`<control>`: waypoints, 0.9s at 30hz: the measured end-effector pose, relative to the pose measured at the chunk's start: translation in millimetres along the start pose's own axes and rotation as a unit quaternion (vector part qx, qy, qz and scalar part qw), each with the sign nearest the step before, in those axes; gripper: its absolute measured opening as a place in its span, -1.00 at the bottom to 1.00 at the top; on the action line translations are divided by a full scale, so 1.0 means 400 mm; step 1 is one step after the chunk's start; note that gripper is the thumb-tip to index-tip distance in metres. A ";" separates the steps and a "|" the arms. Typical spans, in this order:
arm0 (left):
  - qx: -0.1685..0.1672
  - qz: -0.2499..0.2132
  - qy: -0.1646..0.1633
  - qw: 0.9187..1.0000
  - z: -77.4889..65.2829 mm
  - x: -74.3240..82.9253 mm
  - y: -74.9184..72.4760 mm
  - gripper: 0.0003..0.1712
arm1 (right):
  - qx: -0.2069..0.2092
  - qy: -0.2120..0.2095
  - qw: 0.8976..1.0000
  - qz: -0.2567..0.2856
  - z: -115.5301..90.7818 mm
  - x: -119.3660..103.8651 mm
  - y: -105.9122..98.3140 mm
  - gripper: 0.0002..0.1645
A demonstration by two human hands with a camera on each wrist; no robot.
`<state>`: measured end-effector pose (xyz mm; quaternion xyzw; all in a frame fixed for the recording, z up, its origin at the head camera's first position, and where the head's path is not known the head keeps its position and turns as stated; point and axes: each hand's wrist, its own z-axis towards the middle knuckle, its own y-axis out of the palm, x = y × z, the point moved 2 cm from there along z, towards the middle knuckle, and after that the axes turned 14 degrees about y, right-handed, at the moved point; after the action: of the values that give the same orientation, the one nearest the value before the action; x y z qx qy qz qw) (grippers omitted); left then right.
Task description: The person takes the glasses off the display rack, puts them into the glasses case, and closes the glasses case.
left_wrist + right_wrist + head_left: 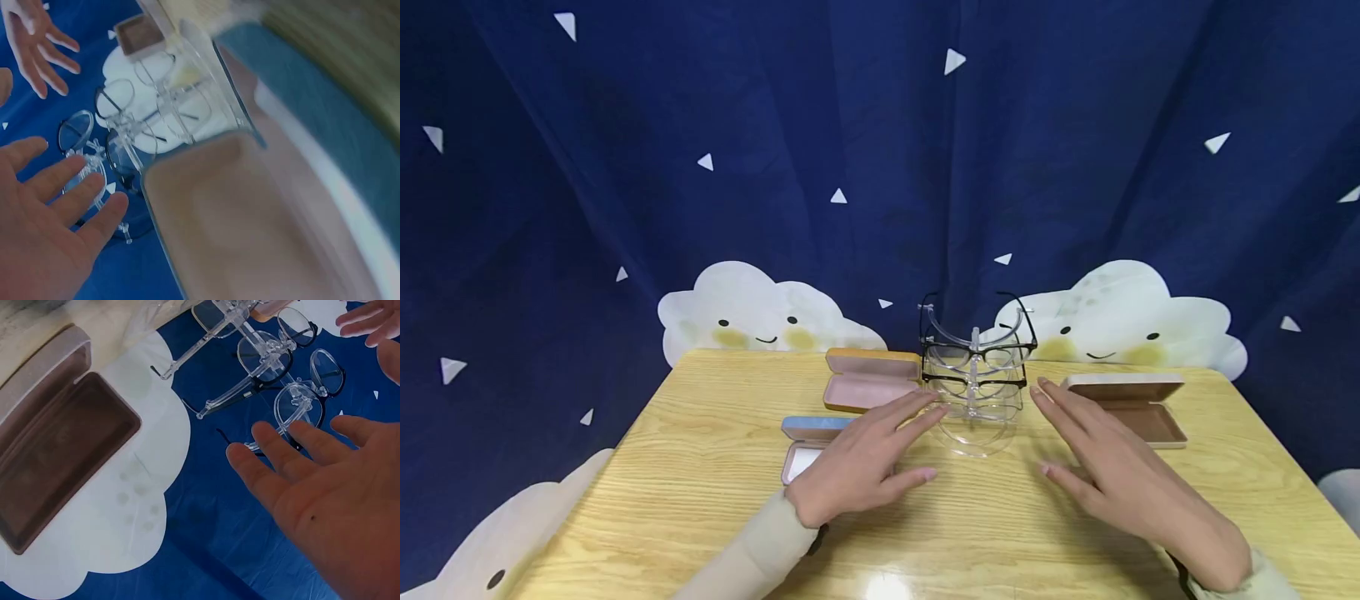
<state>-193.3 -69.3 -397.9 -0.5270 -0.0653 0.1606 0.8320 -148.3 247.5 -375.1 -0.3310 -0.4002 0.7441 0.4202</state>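
Left hand point(868, 464), nearest, fingers extended and holding nothing, hovers beside the opened blue glasses case point(816, 427) and orange glasses case point(872, 390). On the counter point(700, 475), between the hands, a clear display stand point(972, 412) carries black-framed eyeglasses point(1000, 347); perhaps a thinner frame sits below. They should be light, stiff, easily scratched: pinch the hinge corners, avoiding lenses. Right hand point(1112, 467), likewise empty, hovers near the white glasses case point(1150, 423).

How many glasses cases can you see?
3. Left of the stand, an orange case at the back and a blue case nearer, partly behind the left hand; right of it, a white case. More could be hidden.
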 end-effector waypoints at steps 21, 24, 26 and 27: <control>0.131 -0.064 -0.119 0.982 0.014 -0.027 -0.038 -0.35 | 0.008 0.063 0.998 0.003 0.048 0.010 -0.049 -0.03; 0.157 -0.055 -0.124 0.978 0.021 -0.037 -0.043 -0.40 | 0.016 0.068 0.997 0.009 0.057 0.011 -0.057 -0.05; 0.177 -0.047 -0.124 0.975 0.026 -0.046 -0.047 -0.41 | 0.027 0.064 0.998 0.012 0.063 0.012 -0.061 -0.06; 0.188 -0.041 -0.124 0.973 0.028 -0.050 -0.049 -0.42 | 0.031 0.060 0.998 0.014 0.067 0.012 -0.062 -0.06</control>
<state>-211.2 -74.1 -374.1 -0.3341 -0.1584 0.1996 0.9074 -163.6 251.5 -342.0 -0.3673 -0.3460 0.7407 0.4436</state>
